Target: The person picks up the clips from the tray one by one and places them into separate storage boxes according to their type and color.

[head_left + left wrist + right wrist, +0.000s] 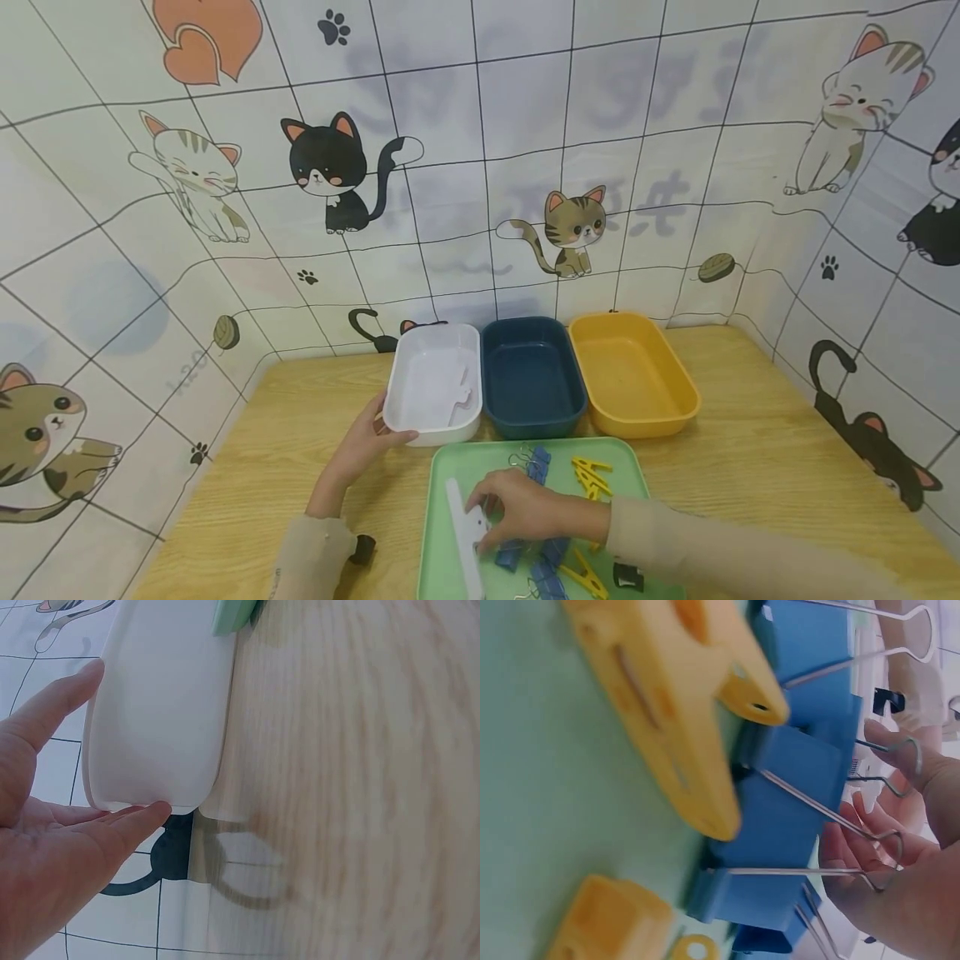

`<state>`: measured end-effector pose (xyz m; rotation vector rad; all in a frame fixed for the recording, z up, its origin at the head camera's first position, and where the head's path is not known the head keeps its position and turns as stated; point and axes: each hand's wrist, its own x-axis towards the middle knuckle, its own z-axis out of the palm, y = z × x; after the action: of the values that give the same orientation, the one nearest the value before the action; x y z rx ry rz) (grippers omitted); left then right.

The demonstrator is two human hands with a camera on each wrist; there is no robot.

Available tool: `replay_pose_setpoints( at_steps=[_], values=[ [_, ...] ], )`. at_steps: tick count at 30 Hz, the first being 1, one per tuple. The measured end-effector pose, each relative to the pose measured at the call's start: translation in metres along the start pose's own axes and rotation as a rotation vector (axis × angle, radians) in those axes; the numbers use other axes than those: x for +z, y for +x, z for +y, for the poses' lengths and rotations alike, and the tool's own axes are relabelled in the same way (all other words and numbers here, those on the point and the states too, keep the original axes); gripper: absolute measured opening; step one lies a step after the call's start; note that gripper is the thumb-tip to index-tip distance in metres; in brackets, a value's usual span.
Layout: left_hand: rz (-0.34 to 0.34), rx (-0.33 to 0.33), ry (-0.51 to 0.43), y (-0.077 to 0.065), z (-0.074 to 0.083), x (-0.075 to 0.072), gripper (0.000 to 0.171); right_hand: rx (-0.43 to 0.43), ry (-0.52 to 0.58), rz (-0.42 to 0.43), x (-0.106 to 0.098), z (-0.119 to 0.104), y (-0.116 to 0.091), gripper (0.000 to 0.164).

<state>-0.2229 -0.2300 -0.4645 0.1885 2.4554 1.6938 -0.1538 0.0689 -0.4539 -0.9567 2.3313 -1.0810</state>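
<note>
My left hand (372, 435) rests against the near left corner of a white bin (427, 375), its fingers and thumb fairly straight along the outside. In the left wrist view, the thumb and fingertips touch the wall of the white bin (161, 705). Over a green tray (442, 467), my right hand (521, 507) pinches the raised middle of a long white bag clip (463, 546) between thumb and fingers. Blue binder clips (780, 787) lie beside that hand, and yellow clothespins (585, 575) are scattered to their right.
Inside the white bin is a smaller white clip (460, 398). A navy bin (532, 375) and a yellow bin (630, 371) stand in a row beside it. All sit on a wood-grain table (750, 467), with a cat-printed wall sheet (450, 167) close behind.
</note>
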Motion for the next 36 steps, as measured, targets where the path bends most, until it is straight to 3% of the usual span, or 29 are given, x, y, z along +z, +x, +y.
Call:
replay_pose_setpoints(
  at_steps=[16, 23, 36],
  values=[
    [-0.001, 0.030, -0.017, 0.002, -0.001, 0.001, 0.099, -0.026, 0.070, 0.121, -0.020, -0.007, 0.010, 0.042],
    [-0.008, 0.039, -0.031, 0.002, -0.003, 0.000, 0.098, -0.105, 0.049, 0.193, -0.026, -0.005, 0.014, 0.043],
    [-0.013, 0.052, -0.043, 0.003, -0.003, 0.000, 0.096, -0.086, 0.012, 0.258, -0.042, -0.011, 0.025, 0.043]
  ],
)
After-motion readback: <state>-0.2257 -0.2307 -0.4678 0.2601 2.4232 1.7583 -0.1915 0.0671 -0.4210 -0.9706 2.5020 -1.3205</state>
